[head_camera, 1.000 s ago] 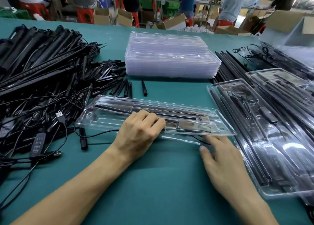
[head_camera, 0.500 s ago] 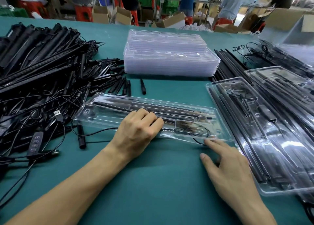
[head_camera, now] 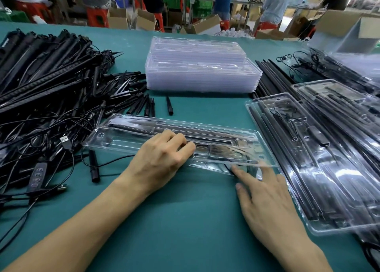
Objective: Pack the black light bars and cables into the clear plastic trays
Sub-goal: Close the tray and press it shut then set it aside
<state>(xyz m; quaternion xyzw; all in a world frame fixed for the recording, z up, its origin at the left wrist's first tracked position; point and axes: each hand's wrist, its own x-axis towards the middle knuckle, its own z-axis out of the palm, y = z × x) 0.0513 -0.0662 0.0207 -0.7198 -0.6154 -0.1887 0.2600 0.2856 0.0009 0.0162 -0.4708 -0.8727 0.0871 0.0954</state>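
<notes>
A clear plastic tray (head_camera: 115, 136) lies across the green table in front of me, with a black light bar (head_camera: 144, 127) in its far channel and a coiled black cable (head_camera: 242, 158) in its right pocket. My left hand (head_camera: 160, 160) rests on the tray's near edge, its fingers curled over the plastic. My right hand (head_camera: 267, 199) lies flat with straight fingers at the near right corner. Its index fingertip touches the cable under the clear lip.
A big heap of black light bars and cables (head_camera: 41, 76) fills the left side. A stack of empty clear trays (head_camera: 201, 74) stands behind. Packed trays (head_camera: 329, 169) and loose black rods (head_camera: 273, 76) lie to the right. Short black pieces (head_camera: 169, 106) lie scattered mid-table.
My right hand slid forward, its fingers reaching under the tray's near right corner onto the cable. My left hand stayed on the tray.
</notes>
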